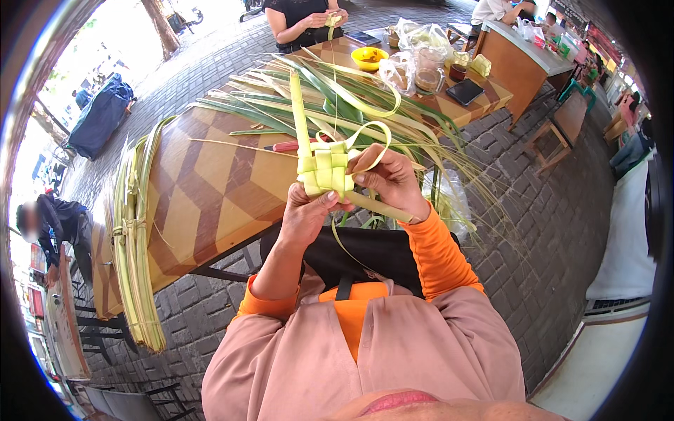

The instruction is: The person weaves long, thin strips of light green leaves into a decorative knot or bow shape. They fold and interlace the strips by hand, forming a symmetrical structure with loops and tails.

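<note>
A woven palm-leaf pouch point(327, 167), pale green and checkered like a ketupat casing, is held up over the table's near edge. My left hand point(309, 210) grips its lower edge, with the thumb on the front. At its right side my right hand point(388, 176) pinches a leaf strip between thumb and fingers. That strip point(387, 131) loops above the hand. One stiff leaf end point(299, 113) stands up from the pouch's upper left corner, and another point(382, 206) slants down towards my right wrist. Behind the pouch, a red-handled tool point(287, 146) lies partly hidden.
Loose palm leaves point(274, 105) spread over the patterned wooden table point(210, 184). A tied leaf bundle point(131, 237) hangs over its left end. Farther back are a yellow bowl point(369, 58), a glass mug point(429, 73), a dark phone point(465, 92) and a person's hands point(326, 20) holding another leaf piece.
</note>
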Demonstrator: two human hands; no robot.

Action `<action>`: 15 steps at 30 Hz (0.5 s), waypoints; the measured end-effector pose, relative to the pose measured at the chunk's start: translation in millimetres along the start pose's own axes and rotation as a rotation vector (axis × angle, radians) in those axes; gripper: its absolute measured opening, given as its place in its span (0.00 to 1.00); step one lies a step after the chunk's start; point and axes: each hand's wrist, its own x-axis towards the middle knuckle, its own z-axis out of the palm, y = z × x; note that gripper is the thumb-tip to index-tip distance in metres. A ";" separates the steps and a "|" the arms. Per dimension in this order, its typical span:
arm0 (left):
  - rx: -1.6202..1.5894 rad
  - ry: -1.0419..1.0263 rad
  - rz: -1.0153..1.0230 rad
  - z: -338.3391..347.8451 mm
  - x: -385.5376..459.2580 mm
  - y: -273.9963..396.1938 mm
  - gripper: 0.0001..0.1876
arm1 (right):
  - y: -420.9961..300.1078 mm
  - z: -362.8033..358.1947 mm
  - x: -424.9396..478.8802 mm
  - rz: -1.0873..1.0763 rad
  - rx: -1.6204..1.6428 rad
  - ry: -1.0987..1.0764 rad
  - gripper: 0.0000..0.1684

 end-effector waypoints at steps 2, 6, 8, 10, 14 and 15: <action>-0.005 -0.008 -0.028 -3.9 0.7 0.7 0.09 | -9.9 0.8 -0.3 0.125 0.025 -0.084 0.05; 0.011 0.017 -0.040 0.2 0.6 3.4 0.09 | -17.8 1.6 -0.4 0.246 0.019 -0.118 0.11; 0.030 0.020 -0.027 0.4 3.5 5.3 0.08 | -23.7 -2.7 3.0 0.348 0.087 -0.182 0.12; 0.091 0.015 0.002 -1.5 4.5 6.2 0.08 | -27.3 -6.2 6.5 0.436 0.113 -0.233 0.17; 0.252 0.060 0.045 -2.0 5.0 5.4 0.08 | -31.1 -7.9 12.0 0.471 0.025 -0.303 0.21; 0.305 0.070 0.064 -2.1 7.1 4.9 0.08 | -27.3 -8.2 12.6 0.410 -0.009 -0.296 0.21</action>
